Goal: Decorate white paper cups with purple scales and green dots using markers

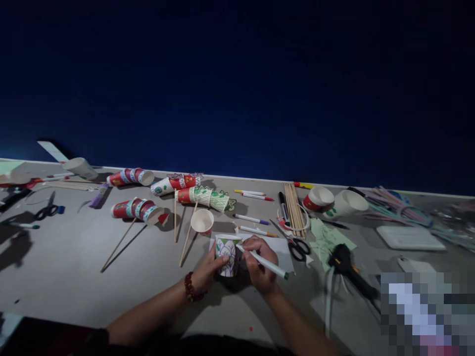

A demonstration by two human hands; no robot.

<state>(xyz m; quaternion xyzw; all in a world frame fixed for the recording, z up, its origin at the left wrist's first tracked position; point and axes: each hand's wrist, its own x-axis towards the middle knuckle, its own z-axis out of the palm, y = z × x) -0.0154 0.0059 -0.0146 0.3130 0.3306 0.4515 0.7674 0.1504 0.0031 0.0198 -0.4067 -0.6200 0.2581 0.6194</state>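
A paper cup (227,264) with purple outlines and green patches stands upright in the grip of my left hand (208,269), its thumb across the front. My right hand (261,264) is closed around a white marker (270,265) with a green end. The marker's tip meets the cup near its rim on the right side. Under and behind the cup lies a white sheet of paper (284,253). Just behind my left hand is a plain paper cup (202,221), open end up.
Cup chains on sticks (135,210) lie at the back left. Several markers (252,218), wooden sticks (295,212) and black scissors (299,248) are behind my right hand. Farther right are crumpled green paper (324,237), a hot glue gun (347,267) and two cups. A blue wall rises behind.
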